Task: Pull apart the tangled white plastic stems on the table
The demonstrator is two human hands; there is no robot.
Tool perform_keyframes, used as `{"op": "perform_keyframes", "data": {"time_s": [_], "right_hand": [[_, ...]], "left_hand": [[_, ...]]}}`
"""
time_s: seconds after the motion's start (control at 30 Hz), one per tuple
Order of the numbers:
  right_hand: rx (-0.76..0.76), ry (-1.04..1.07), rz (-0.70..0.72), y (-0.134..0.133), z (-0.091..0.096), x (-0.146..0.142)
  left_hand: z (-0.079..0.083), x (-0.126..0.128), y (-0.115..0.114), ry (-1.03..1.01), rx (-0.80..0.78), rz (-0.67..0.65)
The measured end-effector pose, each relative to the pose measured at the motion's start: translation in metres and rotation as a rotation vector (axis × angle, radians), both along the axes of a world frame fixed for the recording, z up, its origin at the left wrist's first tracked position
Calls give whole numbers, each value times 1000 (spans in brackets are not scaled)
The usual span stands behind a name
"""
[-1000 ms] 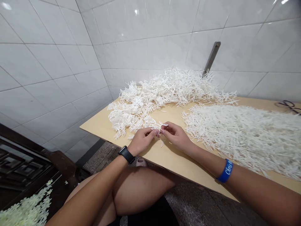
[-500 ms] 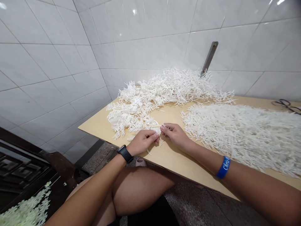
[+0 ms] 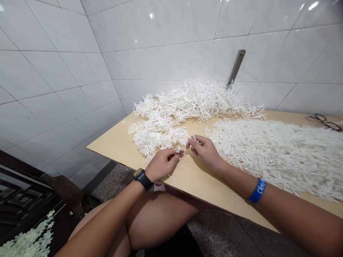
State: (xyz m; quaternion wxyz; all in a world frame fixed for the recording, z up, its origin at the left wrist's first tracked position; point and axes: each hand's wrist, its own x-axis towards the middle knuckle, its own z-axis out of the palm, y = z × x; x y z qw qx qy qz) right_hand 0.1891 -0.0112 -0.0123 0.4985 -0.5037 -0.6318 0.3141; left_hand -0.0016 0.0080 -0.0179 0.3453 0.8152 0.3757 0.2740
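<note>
My left hand [image 3: 161,163]: pinching small white plastic sprigs [image 3: 178,150] | my right hand [image 3: 207,152]: pinching thin white strands [image 3: 196,139], near left | tangled white pile [image 3: 198,100]: on surface [image 3: 211,189], just beyond both hands | flatter white heap [image 3: 278,153]: right of my right hand

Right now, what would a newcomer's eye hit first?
Probably the broad, flat spread of thin white strands filling the right of the pale wooden table. Next, the fluffy, tangled white heap curving along its back and left. Then the bare left hand and bare right hand in front of the heap, a bright blue wristband on the right wrist.
</note>
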Motion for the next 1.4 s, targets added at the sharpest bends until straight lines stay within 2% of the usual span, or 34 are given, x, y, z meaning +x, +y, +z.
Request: {"op": "perform_keyframes", "data": {"time_s": [0.1, 0.33, 0.57, 0.67, 0.77, 1.0, 1.07, 1.23, 1.3, 1.4], "right_hand": [[6, -17, 3, -2, -1, -5], [-4, -6, -13, -4, 0, -5], [14, 28, -13, -3, -1, -5], [-2, 23, 0, -4, 0, -6], [-11, 14, 32, -5, 0, -8], [-18, -90, 164, -11, -5, -15], [-11, -112, 145, -10, -3, -14], [65, -75, -67, 0, 8, -1], [90, -99, -32, 3, 10, 3], [82, -105, 98, 3, 9, 2]], "left_hand": [[-1, 1, -1, 46, 34, 15], [1, 1, -1, 3, 61, 4], [-2, 2, 2, -55, -74, 67], [0, 1, 2, -108, -108, 37], [3, 1, 2, -143, -122, 5], [8, 1, -3, -194, -86, 23], [9, -1, -4, -184, -64, -7], [7, -5, -2, -145, -21, -20], [5, -5, -1, -143, -28, -7], [1, -3, 1, -133, -50, 22]]}}
